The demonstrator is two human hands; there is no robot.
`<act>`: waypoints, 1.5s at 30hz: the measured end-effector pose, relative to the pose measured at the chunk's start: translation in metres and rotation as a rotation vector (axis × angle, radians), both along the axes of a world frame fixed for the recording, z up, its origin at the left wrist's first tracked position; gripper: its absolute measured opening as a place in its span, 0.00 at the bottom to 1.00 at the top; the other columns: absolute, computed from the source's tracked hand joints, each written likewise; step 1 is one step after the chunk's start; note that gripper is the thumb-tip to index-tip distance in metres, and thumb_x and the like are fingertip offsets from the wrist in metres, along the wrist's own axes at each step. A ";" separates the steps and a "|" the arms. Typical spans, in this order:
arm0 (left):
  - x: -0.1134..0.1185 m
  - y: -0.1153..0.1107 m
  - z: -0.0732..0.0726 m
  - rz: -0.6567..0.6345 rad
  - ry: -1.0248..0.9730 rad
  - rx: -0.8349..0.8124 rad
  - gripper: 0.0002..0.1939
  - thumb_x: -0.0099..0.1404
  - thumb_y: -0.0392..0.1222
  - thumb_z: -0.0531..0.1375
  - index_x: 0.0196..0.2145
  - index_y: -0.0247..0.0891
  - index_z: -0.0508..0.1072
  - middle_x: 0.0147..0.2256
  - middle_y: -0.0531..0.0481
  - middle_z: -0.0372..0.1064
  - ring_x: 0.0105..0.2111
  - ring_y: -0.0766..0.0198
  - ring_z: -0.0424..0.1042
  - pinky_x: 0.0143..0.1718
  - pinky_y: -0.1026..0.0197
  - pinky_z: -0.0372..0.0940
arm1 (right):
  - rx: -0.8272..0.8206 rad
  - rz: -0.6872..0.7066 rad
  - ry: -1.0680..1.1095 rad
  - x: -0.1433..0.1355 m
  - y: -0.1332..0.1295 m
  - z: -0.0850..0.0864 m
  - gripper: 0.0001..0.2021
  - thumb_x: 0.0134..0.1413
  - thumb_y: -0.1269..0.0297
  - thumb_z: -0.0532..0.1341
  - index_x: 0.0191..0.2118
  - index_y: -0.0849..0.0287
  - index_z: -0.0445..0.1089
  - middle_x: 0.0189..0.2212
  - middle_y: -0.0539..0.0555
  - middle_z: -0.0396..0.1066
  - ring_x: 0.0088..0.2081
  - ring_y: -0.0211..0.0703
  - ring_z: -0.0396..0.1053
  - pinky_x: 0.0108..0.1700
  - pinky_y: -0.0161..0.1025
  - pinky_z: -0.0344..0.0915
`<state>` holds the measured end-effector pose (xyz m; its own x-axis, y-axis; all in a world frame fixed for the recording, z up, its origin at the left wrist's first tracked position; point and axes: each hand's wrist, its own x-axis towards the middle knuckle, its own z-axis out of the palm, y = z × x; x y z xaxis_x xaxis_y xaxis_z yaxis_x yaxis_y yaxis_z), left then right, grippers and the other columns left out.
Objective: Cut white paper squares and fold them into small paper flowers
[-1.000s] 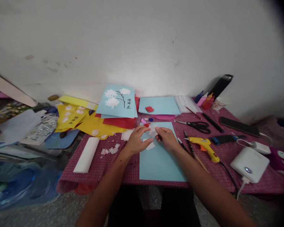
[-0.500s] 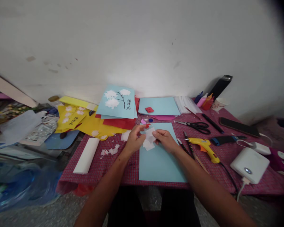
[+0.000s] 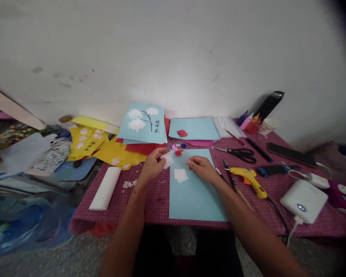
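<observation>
Left hand (image 3: 152, 164) pinches a white tissue scrap (image 3: 168, 159) at the blue sheet's (image 3: 194, 196) left edge. Right hand (image 3: 201, 167) rests loosely curled, holding nothing, beside a white square (image 3: 180, 175); bare blue sheet lies below.

Back wall: I see a card (image 3: 142, 123) with white flowers leaning there, a light blue sheet (image 3: 193, 129) with a red scrap (image 3: 182, 133) just beside it.
Left of centre: yellow papers (image 3: 109, 148) overlap a red sheet (image 3: 145, 148); a white roll (image 3: 105, 188) lies nearer me.
Right of centre: I make out scissors (image 3: 238, 153), then a yellow glue gun (image 3: 248, 179) closer in.
Far right: a white power bank (image 3: 304, 200) with its light on, a black phone (image 3: 291, 154), a dark flask (image 3: 268, 105) leaning on the wall, small paint bottles (image 3: 249, 122) near it.
Surface: covered by a red checked cloth (image 3: 276, 184).
Floor, left: blurred blue plastic (image 3: 23, 225), I cannot tell what.
</observation>
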<state>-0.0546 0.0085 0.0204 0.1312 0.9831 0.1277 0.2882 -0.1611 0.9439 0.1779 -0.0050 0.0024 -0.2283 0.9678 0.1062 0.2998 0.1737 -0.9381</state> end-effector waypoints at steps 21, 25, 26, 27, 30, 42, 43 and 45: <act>-0.027 0.006 0.004 0.262 0.686 0.358 0.19 0.58 0.40 0.56 0.48 0.36 0.70 0.44 0.41 0.69 0.46 0.54 0.66 0.50 0.54 0.59 | 0.248 0.084 -0.645 -0.006 -0.003 -0.009 0.06 0.51 0.68 0.56 0.33 0.57 0.71 0.32 0.53 0.69 0.34 0.40 0.65 0.36 0.35 0.56; -0.003 -0.002 0.005 0.072 0.405 0.270 0.13 0.62 0.43 0.55 0.42 0.37 0.72 0.37 0.47 0.70 0.34 0.63 0.68 0.38 0.61 0.64 | 0.230 0.072 -0.503 -0.006 -0.001 -0.010 0.04 0.48 0.68 0.57 0.30 0.58 0.70 0.28 0.51 0.69 0.31 0.39 0.63 0.33 0.34 0.55; 0.002 -0.005 0.005 -0.015 0.361 0.235 0.13 0.62 0.45 0.55 0.42 0.37 0.72 0.36 0.48 0.71 0.33 0.64 0.68 0.37 0.62 0.64 | 0.217 0.068 -0.456 -0.006 -0.001 -0.011 0.04 0.48 0.68 0.57 0.29 0.59 0.69 0.27 0.51 0.69 0.30 0.38 0.63 0.32 0.34 0.55; 0.007 -0.007 0.005 -0.096 0.339 0.202 0.15 0.62 0.47 0.56 0.42 0.37 0.72 0.36 0.48 0.71 0.33 0.64 0.68 0.36 0.62 0.63 | 0.198 0.064 -0.410 -0.006 -0.001 -0.011 0.04 0.49 0.68 0.57 0.29 0.59 0.69 0.26 0.50 0.68 0.28 0.37 0.62 0.31 0.34 0.54; 0.016 -0.014 0.003 -0.237 0.322 0.105 0.19 0.58 0.50 0.59 0.44 0.37 0.73 0.37 0.48 0.71 0.33 0.64 0.68 0.35 0.63 0.63 | 0.115 0.053 -0.289 -0.007 0.000 -0.012 0.04 0.49 0.67 0.57 0.28 0.59 0.68 0.23 0.48 0.65 0.25 0.36 0.59 0.27 0.33 0.53; 0.026 -0.011 -0.007 -0.282 0.173 -0.040 0.15 0.60 0.49 0.55 0.30 0.34 0.72 0.23 0.55 0.63 0.23 0.69 0.59 0.23 0.67 0.52 | -0.090 0.089 0.171 -0.006 -0.001 0.001 0.10 0.50 0.59 0.61 0.34 0.61 0.68 0.26 0.48 0.65 0.25 0.34 0.60 0.29 0.33 0.57; 0.026 -0.011 -0.007 -0.262 0.164 -0.047 0.15 0.60 0.50 0.56 0.29 0.34 0.72 0.23 0.56 0.62 0.23 0.70 0.59 0.23 0.67 0.52 | -0.099 0.113 0.178 -0.005 -0.002 0.001 0.11 0.50 0.58 0.61 0.34 0.61 0.68 0.26 0.48 0.65 0.25 0.34 0.60 0.28 0.33 0.57; 0.026 -0.011 -0.007 -0.233 0.152 -0.050 0.16 0.60 0.51 0.56 0.27 0.34 0.70 0.22 0.56 0.60 0.22 0.70 0.58 0.23 0.67 0.51 | -0.102 0.144 0.153 -0.006 -0.002 0.000 0.12 0.50 0.57 0.62 0.33 0.61 0.67 0.24 0.47 0.64 0.25 0.34 0.60 0.28 0.33 0.56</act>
